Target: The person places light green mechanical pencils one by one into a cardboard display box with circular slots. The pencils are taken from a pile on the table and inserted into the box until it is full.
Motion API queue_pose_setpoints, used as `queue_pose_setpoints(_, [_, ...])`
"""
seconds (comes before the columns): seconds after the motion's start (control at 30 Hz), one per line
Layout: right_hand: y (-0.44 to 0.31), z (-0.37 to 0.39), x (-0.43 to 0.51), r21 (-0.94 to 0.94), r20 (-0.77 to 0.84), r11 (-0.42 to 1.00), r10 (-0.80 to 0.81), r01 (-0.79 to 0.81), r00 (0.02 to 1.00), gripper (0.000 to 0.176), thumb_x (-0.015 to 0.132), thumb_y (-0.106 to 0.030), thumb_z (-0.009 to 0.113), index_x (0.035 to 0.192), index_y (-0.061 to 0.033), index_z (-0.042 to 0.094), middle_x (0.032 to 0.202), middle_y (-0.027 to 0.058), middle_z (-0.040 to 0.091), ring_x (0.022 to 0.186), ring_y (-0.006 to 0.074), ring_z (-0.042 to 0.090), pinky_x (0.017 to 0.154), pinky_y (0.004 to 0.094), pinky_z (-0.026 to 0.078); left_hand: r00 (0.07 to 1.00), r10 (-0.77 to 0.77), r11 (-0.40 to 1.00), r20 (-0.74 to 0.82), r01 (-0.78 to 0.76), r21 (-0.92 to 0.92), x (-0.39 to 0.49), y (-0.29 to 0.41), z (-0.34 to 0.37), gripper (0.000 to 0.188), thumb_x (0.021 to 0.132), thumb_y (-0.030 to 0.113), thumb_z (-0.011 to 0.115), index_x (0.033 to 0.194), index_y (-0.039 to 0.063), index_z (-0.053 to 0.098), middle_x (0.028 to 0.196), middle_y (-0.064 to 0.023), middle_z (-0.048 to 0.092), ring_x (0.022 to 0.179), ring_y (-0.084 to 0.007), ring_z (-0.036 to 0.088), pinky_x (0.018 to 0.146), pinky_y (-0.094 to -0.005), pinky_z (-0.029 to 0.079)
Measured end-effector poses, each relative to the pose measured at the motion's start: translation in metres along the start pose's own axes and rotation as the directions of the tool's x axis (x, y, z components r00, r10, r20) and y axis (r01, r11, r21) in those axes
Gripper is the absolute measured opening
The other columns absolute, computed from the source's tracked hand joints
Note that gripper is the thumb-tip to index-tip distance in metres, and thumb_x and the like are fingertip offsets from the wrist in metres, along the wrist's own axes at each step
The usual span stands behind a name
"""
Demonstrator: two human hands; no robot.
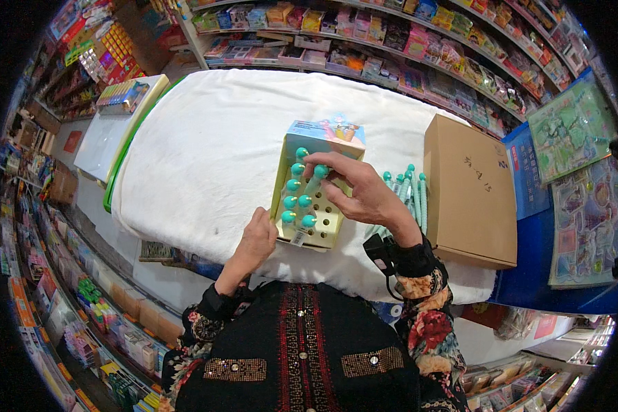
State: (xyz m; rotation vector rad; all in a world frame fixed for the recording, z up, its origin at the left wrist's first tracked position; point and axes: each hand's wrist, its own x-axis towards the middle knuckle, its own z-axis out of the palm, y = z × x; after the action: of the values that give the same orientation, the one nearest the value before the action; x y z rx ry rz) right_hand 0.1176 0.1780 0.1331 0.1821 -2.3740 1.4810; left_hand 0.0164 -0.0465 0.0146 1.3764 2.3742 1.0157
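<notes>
A cardboard display box (331,241) with a printed back panel stands on the white cloth in front of me. Several teal-topped pens (289,202) are upright in holes on its left side; round holes in its right part show bare. Between thumb and fingers, my right hand (363,188) holds a teal-topped pen (316,177) over the box. Its lower end is hard to make out. My left hand (258,238) grips the near left edge of the box. Right of the box, more pale green pens (406,188) lie loosely bunched on the cloth, partly hidden by my right wrist.
A closed brown carton (471,190) with handwriting lies at the right, beside plastic-wrapped sheets (587,221) on a blue surface. White cloth (201,149) covers the table. At left is a white stand (108,139) with a pack on it. Stocked shelves (381,51) surround the table.
</notes>
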Motion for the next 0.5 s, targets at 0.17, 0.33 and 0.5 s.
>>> queue_pose_setpoints(0.17, [0.000,0.002,0.001,0.006,0.004,1.000,-0.003,0.003,1.000,0.041,0.084,0.004,0.051,0.124,-0.0056,0.053,0.103,0.0074,0.064,0.092,0.0182,0.061,0.081,0.0315,0.051,1.000,0.022,1.000,-0.007,-0.022,-0.020,0.001,0.003,-0.001,0.017,0.091,0.005,0.042,0.101,-0.005,0.049,0.090,-0.0245,0.044,0.080,-0.0424,0.049,0.071,-0.0486,0.044])
queue_pose_setpoints(0.33, [0.007,0.000,0.002,-0.083,0.000,0.994,-0.075,0.074,0.997,0.041,0.084,0.002,0.053,0.124,-0.0056,0.051,0.102,0.0087,0.064,0.090,0.0198,0.062,0.078,0.0325,0.051,0.999,-0.047,0.998,0.021,0.048,-0.046,0.000,0.006,-0.002,0.014,0.090,0.004,0.042,0.098,-0.005,0.048,0.088,-0.0238,0.044,0.079,-0.0424,0.049,0.070,-0.0488,0.043])
queue_pose_setpoints(0.5, [0.016,-0.004,-0.003,-0.054,-0.067,0.995,-0.084,0.081,0.994,0.039,0.085,0.000,0.052,0.123,-0.0059,0.051,0.101,0.0087,0.064,0.086,0.0204,0.062,0.074,0.0314,0.051,0.996,-0.084,0.991,0.036,0.087,-0.102,-0.001,-0.005,0.003,0.011,0.088,0.002,0.042,0.093,-0.006,0.047,0.087,-0.0231,0.043,0.078,-0.0418,0.048,0.069,-0.0481,0.041])
